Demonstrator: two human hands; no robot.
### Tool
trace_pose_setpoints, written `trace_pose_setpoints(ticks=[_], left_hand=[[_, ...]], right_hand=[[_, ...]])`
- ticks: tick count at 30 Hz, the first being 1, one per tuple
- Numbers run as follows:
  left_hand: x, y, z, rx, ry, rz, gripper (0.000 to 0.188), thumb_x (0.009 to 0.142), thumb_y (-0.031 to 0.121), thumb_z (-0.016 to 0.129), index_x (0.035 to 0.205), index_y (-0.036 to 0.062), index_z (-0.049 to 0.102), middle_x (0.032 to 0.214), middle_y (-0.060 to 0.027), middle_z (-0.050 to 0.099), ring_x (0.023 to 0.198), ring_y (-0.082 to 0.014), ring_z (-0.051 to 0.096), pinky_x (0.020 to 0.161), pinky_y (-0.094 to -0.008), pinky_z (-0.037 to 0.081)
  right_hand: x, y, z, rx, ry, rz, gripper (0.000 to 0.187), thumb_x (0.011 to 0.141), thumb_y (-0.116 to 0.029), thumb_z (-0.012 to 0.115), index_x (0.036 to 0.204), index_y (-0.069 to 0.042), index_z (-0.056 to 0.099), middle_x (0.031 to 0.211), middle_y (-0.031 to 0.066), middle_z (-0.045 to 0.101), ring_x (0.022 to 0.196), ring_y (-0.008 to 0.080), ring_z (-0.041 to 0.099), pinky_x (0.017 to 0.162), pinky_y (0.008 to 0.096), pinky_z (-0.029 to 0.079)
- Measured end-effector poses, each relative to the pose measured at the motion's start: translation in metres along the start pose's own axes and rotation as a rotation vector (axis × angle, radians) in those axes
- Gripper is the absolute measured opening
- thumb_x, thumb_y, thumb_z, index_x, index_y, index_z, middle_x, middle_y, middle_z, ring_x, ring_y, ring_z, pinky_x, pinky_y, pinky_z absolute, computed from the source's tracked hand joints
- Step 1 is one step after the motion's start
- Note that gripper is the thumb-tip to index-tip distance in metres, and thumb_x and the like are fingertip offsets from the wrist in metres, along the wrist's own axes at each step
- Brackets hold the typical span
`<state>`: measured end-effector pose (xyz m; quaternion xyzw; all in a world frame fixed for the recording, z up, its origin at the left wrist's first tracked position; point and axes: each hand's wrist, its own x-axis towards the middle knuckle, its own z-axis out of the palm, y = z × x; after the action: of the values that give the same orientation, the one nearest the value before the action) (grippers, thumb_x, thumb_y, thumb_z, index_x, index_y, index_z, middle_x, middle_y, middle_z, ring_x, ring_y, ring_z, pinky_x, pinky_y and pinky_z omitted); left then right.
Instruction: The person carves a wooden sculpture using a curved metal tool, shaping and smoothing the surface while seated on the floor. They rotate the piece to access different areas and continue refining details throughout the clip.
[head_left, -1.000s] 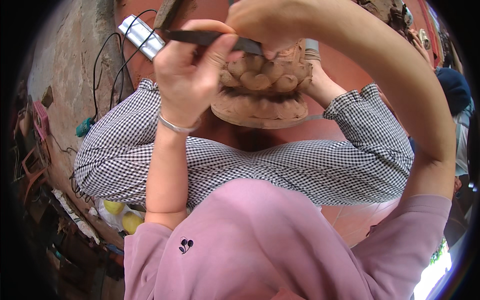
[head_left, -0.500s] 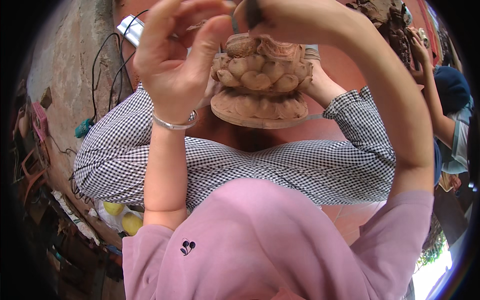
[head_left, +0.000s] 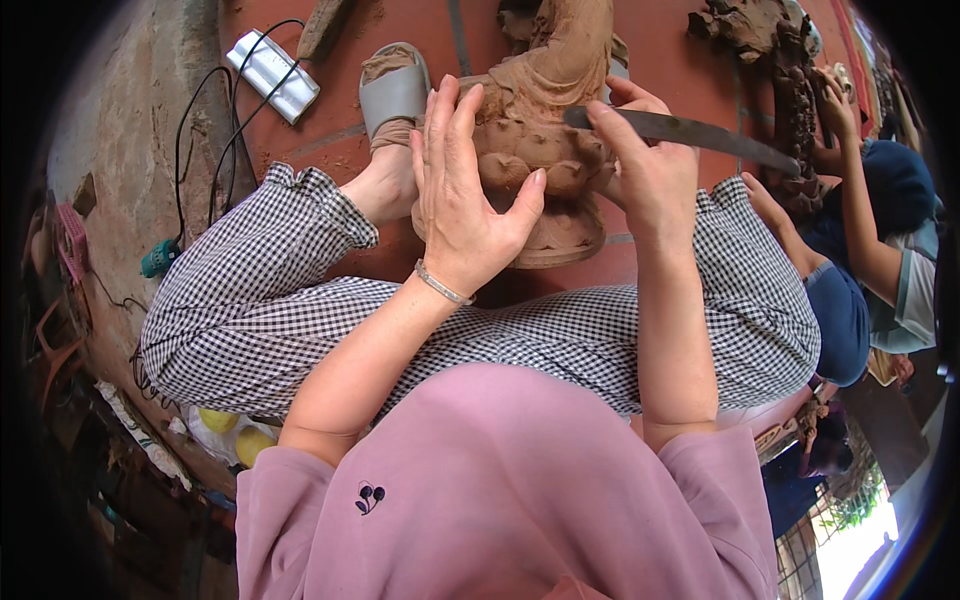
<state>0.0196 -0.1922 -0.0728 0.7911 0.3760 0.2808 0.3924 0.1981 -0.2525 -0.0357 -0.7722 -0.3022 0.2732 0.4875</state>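
Between my feet a brown carved statue [head_left: 545,160] stands on a lotus-petal pedestal with a round base; its top runs out of the picture. My left hand [head_left: 470,195] lies along the statue's near left side, fingers stretched out, thumb spread, holding nothing. In my right hand [head_left: 655,165] is a long, dark, curved flat strip [head_left: 715,135], pinched near its left end by thumb and fingers. That end reaches the statue just above the petals, while the other end points right. Whether the strip is a file or an abrasive band cannot be made out.
A silvery block [head_left: 273,77] lies on the red tiles [head_left: 655,50] at far left, crossed by a black cord [head_left: 233,135]. A grey sandal [head_left: 395,95] is on my left foot. At right a co-worker [head_left: 890,220] handles another dark carving [head_left: 790,110].
Both hands have come down from above the statue. My left hand now lies against its side; my right hand shows the dark strip plainly. The statue has tilted and turned.
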Motion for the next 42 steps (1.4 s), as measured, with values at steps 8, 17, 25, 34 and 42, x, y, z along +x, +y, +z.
trace_pose_setpoints(ticks=[8,17,25,34,42], left_hand=[[0.001,0.002,-0.002,0.014,-0.017,0.003,0.075,0.081,0.025,0.074,0.147,0.0043,0.045,0.163,-0.0217,0.027,0.152,-0.0410,0.025,0.121,-0.0623,0.018],[0.003,0.005,-0.002,0.016,-0.016,-0.003,0.072,0.079,0.025,0.074,0.144,0.0050,0.049,0.162,-0.0219,0.028,0.151,-0.0420,0.026,0.120,-0.0632,0.020],[0.002,0.004,-0.002,0.022,-0.013,0.020,0.072,0.078,0.025,0.075,0.143,0.0062,0.050,0.162,-0.0217,0.028,0.151,-0.0424,0.027,0.119,-0.0650,0.021],[0.002,0.005,-0.002,0.011,-0.017,0.011,0.071,0.077,0.024,0.075,0.143,0.0074,0.052,0.161,-0.0224,0.029,0.150,-0.0435,0.027,0.118,-0.0652,0.022],[0.002,0.004,-0.003,0.010,-0.020,0.012,0.071,0.077,0.023,0.075,0.143,0.0076,0.052,0.162,-0.0226,0.028,0.150,-0.0438,0.028,0.118,-0.0656,0.022]], right_hand=[[0.006,-0.012,0.015,-0.305,-0.013,-0.229,0.032,0.085,-0.017,0.083,0.101,0.008,0.070,0.103,0.0129,0.074,0.111,0.0194,0.066,0.097,0.0352,0.050],[0.006,-0.021,0.015,-0.267,0.000,-0.222,0.021,0.082,-0.017,0.078,0.092,0.001,0.074,0.100,0.0189,0.072,0.108,0.0312,0.067,0.090,0.0404,0.052],[0.012,-0.016,0.006,-0.147,-0.037,-0.143,0.017,0.081,-0.016,0.078,0.087,0.000,0.074,0.105,0.0193,0.071,0.109,0.0334,0.066,0.091,0.0418,0.052],[0.012,-0.019,0.006,-0.160,-0.006,-0.042,0.018,0.082,-0.014,0.076,0.089,0.002,0.073,0.109,0.0213,0.071,0.108,0.0341,0.067,0.090,0.0427,0.052],[0.004,-0.019,0.013,-0.079,0.003,0.053,0.018,0.083,-0.018,0.077,0.091,-0.002,0.074,0.114,0.0218,0.067,0.114,0.0362,0.063,0.094,0.0450,0.050]])
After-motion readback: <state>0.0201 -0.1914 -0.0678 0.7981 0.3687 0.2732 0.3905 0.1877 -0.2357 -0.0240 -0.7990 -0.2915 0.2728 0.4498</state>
